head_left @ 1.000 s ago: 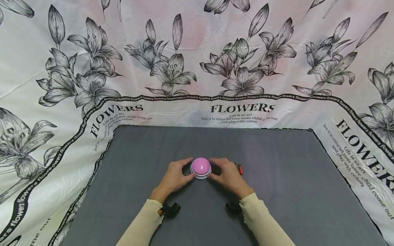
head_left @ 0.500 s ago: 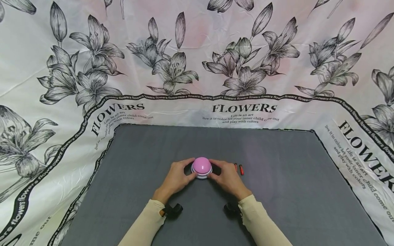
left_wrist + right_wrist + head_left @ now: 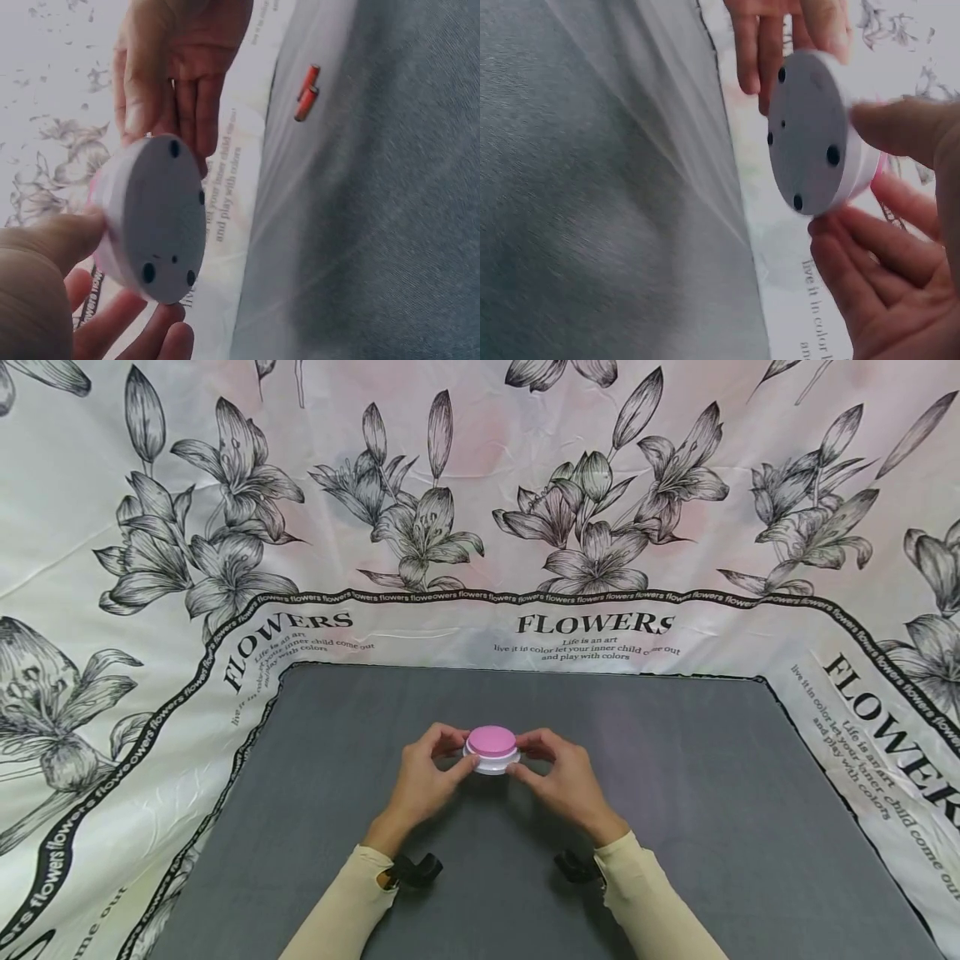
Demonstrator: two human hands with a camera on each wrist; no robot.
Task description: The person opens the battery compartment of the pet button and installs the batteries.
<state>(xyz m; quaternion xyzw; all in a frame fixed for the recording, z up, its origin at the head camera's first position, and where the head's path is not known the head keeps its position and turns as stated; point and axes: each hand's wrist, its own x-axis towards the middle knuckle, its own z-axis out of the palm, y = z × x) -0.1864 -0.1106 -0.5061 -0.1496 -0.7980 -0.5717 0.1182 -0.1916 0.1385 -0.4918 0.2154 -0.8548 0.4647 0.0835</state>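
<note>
A round push button (image 3: 492,742) with a pink domed top and a white base is held up over the grey cloth between both hands. My left hand (image 3: 424,785) pinches its left side, thumb at the near rim and fingers behind. From the right, my right hand (image 3: 568,787) grips it the same way. Both wrist views show the flat white underside of the push button (image 3: 165,217), with several dark round feet and a small hole. Two red batteries (image 3: 307,103) lie on the cloth in the left wrist view; the right hand hides them in the head view.
A grey cloth (image 3: 300,827) covers the table's middle. Around it runs a white border (image 3: 435,635) printed with black flowers and lettering. Dark wrist-camera mounts (image 3: 417,870) stick out inward below both wrists.
Both hands have raised the push button off the cloth and tipped its pink top away, so more of the white base faces me. The red batteries beside the right hand are now covered by it.
</note>
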